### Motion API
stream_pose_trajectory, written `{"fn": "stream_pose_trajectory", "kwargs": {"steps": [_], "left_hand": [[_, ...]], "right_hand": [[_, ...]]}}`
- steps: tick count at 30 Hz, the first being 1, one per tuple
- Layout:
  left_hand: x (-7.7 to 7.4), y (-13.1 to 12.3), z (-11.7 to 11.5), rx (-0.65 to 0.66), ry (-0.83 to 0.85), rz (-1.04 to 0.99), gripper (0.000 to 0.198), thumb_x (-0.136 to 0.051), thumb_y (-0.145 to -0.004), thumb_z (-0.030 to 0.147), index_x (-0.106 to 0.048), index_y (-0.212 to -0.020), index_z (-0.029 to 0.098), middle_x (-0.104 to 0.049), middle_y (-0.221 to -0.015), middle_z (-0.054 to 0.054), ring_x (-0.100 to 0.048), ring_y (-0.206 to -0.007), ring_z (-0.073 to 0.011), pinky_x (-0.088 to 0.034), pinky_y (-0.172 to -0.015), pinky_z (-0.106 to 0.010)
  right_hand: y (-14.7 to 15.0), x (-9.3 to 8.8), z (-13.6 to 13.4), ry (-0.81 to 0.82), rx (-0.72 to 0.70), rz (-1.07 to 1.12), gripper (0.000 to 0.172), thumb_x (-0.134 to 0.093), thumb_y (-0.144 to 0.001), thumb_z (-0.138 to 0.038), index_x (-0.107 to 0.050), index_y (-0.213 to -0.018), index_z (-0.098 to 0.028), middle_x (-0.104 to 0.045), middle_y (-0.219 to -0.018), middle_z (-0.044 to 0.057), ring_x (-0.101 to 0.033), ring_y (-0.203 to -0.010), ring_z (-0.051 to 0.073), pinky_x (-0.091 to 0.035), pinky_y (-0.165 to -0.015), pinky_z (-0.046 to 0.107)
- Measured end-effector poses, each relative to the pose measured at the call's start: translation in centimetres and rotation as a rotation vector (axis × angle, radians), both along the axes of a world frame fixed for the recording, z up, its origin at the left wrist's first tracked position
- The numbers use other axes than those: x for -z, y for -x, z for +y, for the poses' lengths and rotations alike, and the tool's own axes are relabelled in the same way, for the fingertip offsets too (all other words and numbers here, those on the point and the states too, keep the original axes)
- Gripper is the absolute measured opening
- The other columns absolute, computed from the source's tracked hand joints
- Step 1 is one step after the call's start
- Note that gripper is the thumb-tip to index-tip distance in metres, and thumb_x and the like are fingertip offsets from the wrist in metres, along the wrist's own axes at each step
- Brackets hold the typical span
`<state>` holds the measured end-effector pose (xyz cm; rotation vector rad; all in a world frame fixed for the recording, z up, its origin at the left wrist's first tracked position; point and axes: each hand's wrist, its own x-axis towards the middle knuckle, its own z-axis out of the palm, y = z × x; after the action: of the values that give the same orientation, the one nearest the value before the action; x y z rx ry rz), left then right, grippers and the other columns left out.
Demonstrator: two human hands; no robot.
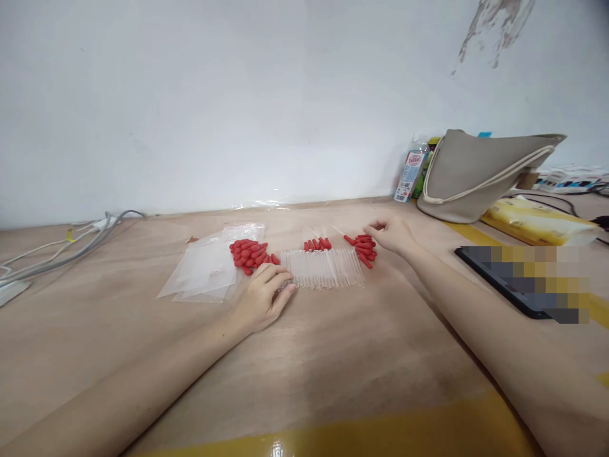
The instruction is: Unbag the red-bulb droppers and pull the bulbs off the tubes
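Observation:
Thin clear tubes [323,270] lie side by side in a row on the table. My left hand [264,297] rests at the row's left end, fingers curled and thumb close to the forefinger; what lies between them is too small to make out. Just behind it is a heap of red rubber bulbs [248,252]. Several red bulbs [318,244] with pale stems line the row's far edge. At its right end lies another small pile of red bulbs [365,249]. My right hand [391,235] is beside this pile, thumb and forefinger pinched, their contents unclear.
Clear plastic bags [202,270] lie spread to the left. White and grey cables [85,244] run at the far left. A bottle [412,171] and a grey bag [480,171] stand by the wall. On the right are a phone [504,285] and a yellow tissue pack [533,219].

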<state>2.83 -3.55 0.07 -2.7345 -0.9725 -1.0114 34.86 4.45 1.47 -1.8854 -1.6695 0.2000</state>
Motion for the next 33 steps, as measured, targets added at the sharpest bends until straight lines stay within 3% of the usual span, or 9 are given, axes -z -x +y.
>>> {"fn": "stream_pose_trajectory", "kwargs": {"steps": [5, 9, 12, 16, 20, 24, 27, 29, 33], "left_hand": [[0.0, -0.3, 0.1, -0.008, -0.015, 0.022, 0.017, -0.049, -0.085, 0.024, -0.060, -0.095, 0.015, -0.059, -0.095, -0.009, -0.052, -0.090, -0.0193, -0.045, -0.081, -0.037], [0.0, -0.3, 0.2, -0.012, -0.029, 0.017, 0.016, -0.049, -0.084, 0.024, -0.060, -0.093, 0.016, -0.059, -0.095, -0.008, -0.053, -0.090, -0.0197, -0.045, -0.081, -0.038], [0.0, -0.3, 0.2, -0.014, -0.029, 0.026, 0.016, -0.049, -0.084, 0.024, -0.061, -0.092, 0.016, -0.058, -0.095, -0.009, -0.052, -0.090, -0.0199, -0.046, -0.080, -0.038], [0.0, -0.4, 0.2, -0.011, -0.034, 0.036, 0.016, -0.048, -0.084, 0.025, -0.061, -0.091, 0.017, -0.058, -0.095, -0.009, -0.052, -0.091, -0.0205, -0.046, -0.080, -0.039], [-0.2, -0.5, 0.1, -0.013, -0.031, 0.049, 0.016, -0.048, -0.084, 0.024, -0.061, -0.091, 0.017, -0.057, -0.096, -0.009, -0.052, -0.092, -0.0208, -0.046, -0.081, -0.039], [-0.1, -0.4, 0.2, -0.012, -0.040, 0.049, 0.017, -0.049, -0.083, 0.023, -0.060, -0.094, 0.016, -0.057, -0.098, -0.010, -0.051, -0.092, -0.0211, -0.045, -0.081, -0.039], [0.1, -0.2, 0.2, -0.020, -0.101, 0.018, 0.024, -0.051, -0.082, 0.023, -0.056, -0.105, 0.017, -0.055, -0.105, -0.010, -0.050, -0.099, -0.0227, -0.043, -0.087, -0.042], [0.2, -0.2, 0.2, -0.038, -0.172, 0.005, 0.033, -0.053, -0.081, 0.023, -0.052, -0.114, 0.018, -0.051, -0.114, -0.012, -0.046, -0.107, -0.0249, -0.040, -0.092, -0.044], [0.1, -0.5, 0.1, -0.055, -0.337, 0.033, 0.043, -0.056, -0.079, 0.023, -0.048, -0.121, 0.019, -0.044, -0.125, -0.015, -0.041, -0.117, -0.0286, -0.037, -0.095, -0.045]], "right_hand": [[2.0, -1.1, 1.1, 0.127, -0.002, -0.102, 0.020, -0.059, -0.067, -0.039, -0.069, -0.074, -0.023, -0.068, -0.072, 0.002, -0.060, -0.068, 0.016, -0.040, -0.058, 0.026], [4.0, -1.5, 2.7, 0.230, 0.056, -0.201, 0.021, -0.066, -0.057, -0.038, -0.068, -0.064, -0.018, -0.065, -0.064, 0.009, -0.061, -0.070, 0.023, -0.042, -0.061, 0.031], [4.9, -1.3, 3.8, 0.271, 0.104, -0.246, 0.024, -0.069, -0.052, -0.035, -0.067, -0.065, -0.015, -0.065, -0.069, 0.014, -0.061, -0.076, 0.028, -0.043, -0.063, 0.035], [5.5, -1.0, 4.6, 0.294, 0.134, -0.254, 0.024, -0.071, -0.050, -0.028, -0.066, -0.069, -0.014, -0.065, -0.076, 0.016, -0.060, -0.081, 0.030, -0.043, -0.066, 0.038], [5.8, -1.4, 4.5, 0.271, 0.141, -0.213, 0.016, -0.070, -0.054, -0.025, -0.065, -0.065, -0.014, -0.064, -0.071, 0.014, -0.060, -0.079, 0.030, -0.041, -0.068, 0.040], [6.6, -2.7, 3.0, 0.158, 0.094, -0.141, 0.027, -0.052, -0.075, -0.041, -0.065, -0.069, -0.018, -0.064, -0.070, 0.009, -0.059, -0.079, 0.025, -0.037, -0.075, 0.041], [7.3, -2.9, 0.0, -0.014, -0.026, -0.105, 0.029, -0.045, -0.081, -0.046, -0.063, -0.083, -0.023, -0.065, -0.080, 0.003, -0.057, -0.080, 0.018, -0.032, -0.080, 0.036], [7.5, -2.4, -2.7, -0.279, -0.225, -0.132, 0.022, -0.051, -0.081, -0.040, -0.061, -0.088, -0.021, -0.065, -0.080, 0.003, -0.055, -0.080, 0.017, -0.028, -0.080, 0.037], [7.6, -0.2, -7.8, -0.547, -0.490, -0.381, 0.016, -0.053, -0.084, -0.030, -0.063, -0.090, -0.020, -0.064, -0.078, 0.004, -0.050, -0.079, 0.017, -0.024, -0.079, 0.036]]}}
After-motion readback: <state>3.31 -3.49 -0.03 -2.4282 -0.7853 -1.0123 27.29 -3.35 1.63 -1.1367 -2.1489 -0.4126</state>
